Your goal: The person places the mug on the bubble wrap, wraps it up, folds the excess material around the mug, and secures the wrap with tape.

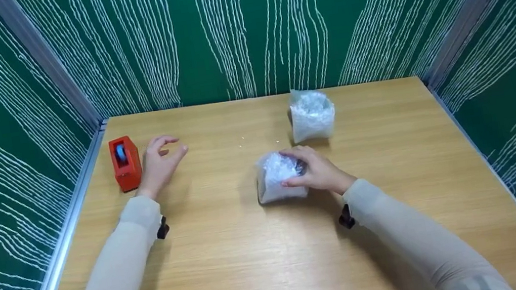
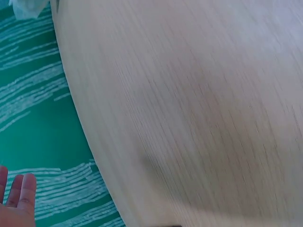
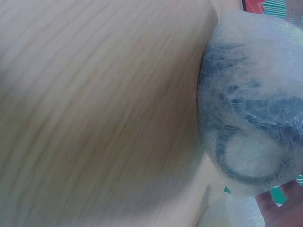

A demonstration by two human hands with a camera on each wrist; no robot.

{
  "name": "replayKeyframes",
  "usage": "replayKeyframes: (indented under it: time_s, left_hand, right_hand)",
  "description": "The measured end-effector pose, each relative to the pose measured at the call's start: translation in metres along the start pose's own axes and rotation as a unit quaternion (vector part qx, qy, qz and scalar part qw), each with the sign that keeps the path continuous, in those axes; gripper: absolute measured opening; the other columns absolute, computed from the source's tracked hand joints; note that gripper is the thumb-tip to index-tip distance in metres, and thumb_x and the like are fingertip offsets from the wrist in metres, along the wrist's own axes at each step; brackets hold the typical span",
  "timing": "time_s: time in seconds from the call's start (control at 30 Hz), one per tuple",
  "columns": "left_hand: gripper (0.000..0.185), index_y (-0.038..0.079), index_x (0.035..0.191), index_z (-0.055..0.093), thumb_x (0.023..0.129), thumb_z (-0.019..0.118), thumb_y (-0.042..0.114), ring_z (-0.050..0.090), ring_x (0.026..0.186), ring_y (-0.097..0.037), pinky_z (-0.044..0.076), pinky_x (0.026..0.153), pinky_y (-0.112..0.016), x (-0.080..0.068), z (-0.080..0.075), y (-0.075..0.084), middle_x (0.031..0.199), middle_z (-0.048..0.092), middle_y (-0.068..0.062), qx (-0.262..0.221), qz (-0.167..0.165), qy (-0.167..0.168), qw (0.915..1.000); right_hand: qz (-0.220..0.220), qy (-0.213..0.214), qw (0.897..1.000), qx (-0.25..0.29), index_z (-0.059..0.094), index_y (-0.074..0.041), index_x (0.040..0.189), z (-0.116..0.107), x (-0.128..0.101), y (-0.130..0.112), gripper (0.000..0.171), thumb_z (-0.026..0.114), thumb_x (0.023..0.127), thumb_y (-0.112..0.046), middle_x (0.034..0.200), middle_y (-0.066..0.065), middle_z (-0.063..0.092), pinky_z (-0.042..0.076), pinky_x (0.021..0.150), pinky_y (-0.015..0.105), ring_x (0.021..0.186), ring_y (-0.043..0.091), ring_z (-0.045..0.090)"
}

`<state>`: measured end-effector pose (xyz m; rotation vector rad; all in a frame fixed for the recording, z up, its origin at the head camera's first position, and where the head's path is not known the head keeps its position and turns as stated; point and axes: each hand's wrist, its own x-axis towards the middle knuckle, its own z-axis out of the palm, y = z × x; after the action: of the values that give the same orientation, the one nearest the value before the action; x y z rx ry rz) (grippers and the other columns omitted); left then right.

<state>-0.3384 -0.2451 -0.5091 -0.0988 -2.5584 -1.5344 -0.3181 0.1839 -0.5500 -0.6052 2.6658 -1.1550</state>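
My right hand [image 1: 311, 173] grips a bundle wrapped in bubble wrap [image 1: 277, 177] in the middle of the wooden table [image 1: 234, 261], fingers curled over its top and near side. The right wrist view shows that bundle [image 3: 253, 104] close up, with a dark object inside the wrap. My left hand [image 1: 161, 162] hovers beside a red tape dispenser [image 1: 125, 163] at the left, fingers loosely curled and holding nothing. Only its fingertips [image 2: 16, 196] show in the left wrist view.
A second bubble-wrapped bundle [image 1: 312, 114] stands behind the first, toward the back of the table. Green panels with white lines [image 1: 240, 25] close in the table at the back and both sides.
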Motion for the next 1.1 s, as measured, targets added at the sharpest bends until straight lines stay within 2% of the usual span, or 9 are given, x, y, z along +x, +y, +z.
replayKeyframes:
  time_s: [0.13,0.27,0.37,0.57,0.77,0.83,1.1]
  left_hand:
    - [0.044,0.011,0.138,0.069,0.103,0.076,0.036,0.049,0.146,-0.036,0.043,0.127,-0.055,-0.002,0.014,0.006,0.155,0.053,-0.015,-0.017,0.026,-0.019,0.9994]
    - [0.041,0.009,0.136,0.071,0.101,0.079,0.028,0.049,0.144,-0.03,0.043,0.126,-0.054,-0.002,0.027,0.007,0.151,0.056,-0.014,-0.029,0.059,-0.031,0.9974]
    - [0.042,0.006,0.137,0.07,0.1,0.08,0.023,0.05,0.143,-0.031,0.044,0.125,-0.055,-0.003,0.035,0.008,0.15,0.056,-0.016,-0.033,0.08,-0.043,0.9954]
    - [0.05,0.012,0.145,0.067,0.1,0.081,0.027,0.045,0.15,-0.03,0.039,0.128,-0.054,-0.01,0.045,0.015,0.157,0.051,-0.011,-0.034,0.076,-0.083,0.993]
    - [0.058,0.011,0.152,0.061,0.099,0.081,0.022,0.036,0.158,-0.035,0.035,0.13,-0.056,-0.014,0.056,0.022,0.167,0.04,-0.014,-0.034,0.086,-0.119,0.9886]
    - [0.062,0.013,0.154,0.06,0.098,0.082,0.025,0.036,0.158,-0.034,0.035,0.13,-0.056,-0.015,0.06,0.024,0.169,0.038,-0.012,-0.03,0.084,-0.128,0.9878]
    - [0.067,0.031,0.16,0.055,0.098,0.081,0.037,0.043,0.154,-0.03,0.039,0.127,-0.053,-0.018,0.074,0.032,0.165,0.049,-0.001,-0.014,0.08,-0.185,0.9793]
  right_hand:
    - [-0.008,0.003,1.0,-0.005,0.051,-0.029,0.163,0.0,0.0,0.001,0.095,0.089,0.083,-0.061,0.169,0.014,0.044,0.033,0.128,0.067,0.154,0.04,0.042]
    - [-0.039,0.017,0.999,-0.01,0.055,-0.022,0.16,0.001,0.001,0.0,0.091,0.093,0.082,-0.051,0.16,0.016,0.054,0.037,0.126,0.064,0.148,0.04,0.048]
    - [-0.059,0.026,0.998,-0.014,0.058,-0.017,0.158,0.002,0.002,0.001,0.088,0.094,0.083,-0.045,0.153,0.017,0.06,0.04,0.124,0.062,0.143,0.04,0.052]
    - [-0.045,0.023,0.999,-0.013,0.057,-0.02,0.159,0.002,0.002,0.001,0.089,0.094,0.083,-0.047,0.154,0.016,0.059,0.039,0.125,0.062,0.143,0.039,0.052]
    - [-0.023,0.014,1.0,-0.006,0.055,-0.024,0.161,0.001,0.001,0.0,0.091,0.092,0.083,-0.053,0.16,0.016,0.053,0.036,0.127,0.064,0.148,0.04,0.048]
    - [-0.018,0.011,1.0,-0.003,0.054,-0.025,0.161,0.001,0.001,0.0,0.092,0.092,0.083,-0.054,0.162,0.016,0.051,0.035,0.127,0.065,0.149,0.04,0.047]
    - [-0.011,0.009,1.0,0.002,0.053,-0.029,0.162,0.001,0.0,0.0,0.093,0.091,0.082,-0.057,0.163,0.015,0.05,0.035,0.127,0.065,0.15,0.039,0.046]
